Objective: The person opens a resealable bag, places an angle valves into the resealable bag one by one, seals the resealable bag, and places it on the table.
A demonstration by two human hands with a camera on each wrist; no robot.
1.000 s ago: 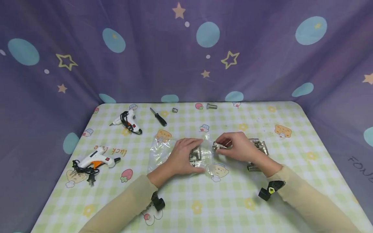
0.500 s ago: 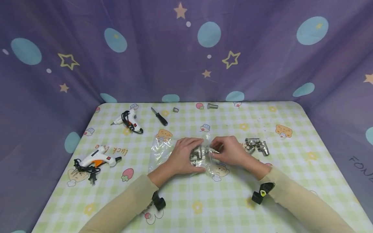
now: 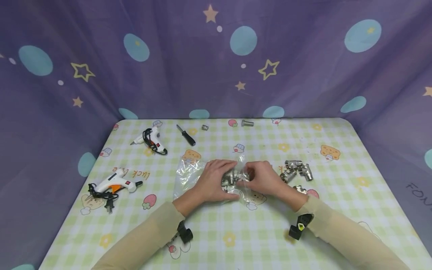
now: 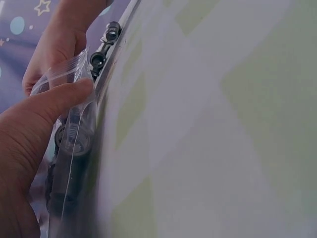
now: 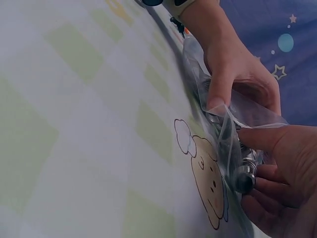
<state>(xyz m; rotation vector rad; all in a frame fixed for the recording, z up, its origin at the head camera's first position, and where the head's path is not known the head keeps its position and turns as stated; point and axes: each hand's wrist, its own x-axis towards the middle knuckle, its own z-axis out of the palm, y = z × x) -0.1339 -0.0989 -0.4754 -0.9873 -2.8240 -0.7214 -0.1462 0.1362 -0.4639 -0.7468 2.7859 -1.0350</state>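
Observation:
A clear zip-top plastic bag point(image 3: 185, 176) lies mid-table with several shiny metal pipe fittings point(image 3: 231, 177) inside. My left hand point(image 3: 214, 181) holds the bag by its mouth, thumb and fingers spread apart along the rim; the left wrist view shows the thumb point(image 4: 64, 99) pressing on the clear plastic. At the mouth, my right hand point(image 3: 264, 177) grips another metal pipe fitting point(image 5: 246, 179), which is partly inside the bag in the right wrist view. Fingers hide part of that fitting. Just right of this hand sits a loose group of metal fittings point(image 3: 306, 172).
Two white glue guns, one nearer point(image 3: 116, 182) and one farther point(image 3: 152, 139), lie on the left with wound black cords. A black-handled screwdriver point(image 3: 187, 137), a short metal fitting point(image 3: 204, 127) and a longer metal fitting point(image 3: 248, 123) lie toward the back. A purple curtain point(image 3: 189, 56) hangs behind.
My right hand has moved left, carrying the fitting from beside the bag into its mouth. The left hand keeps its hold on the bag.

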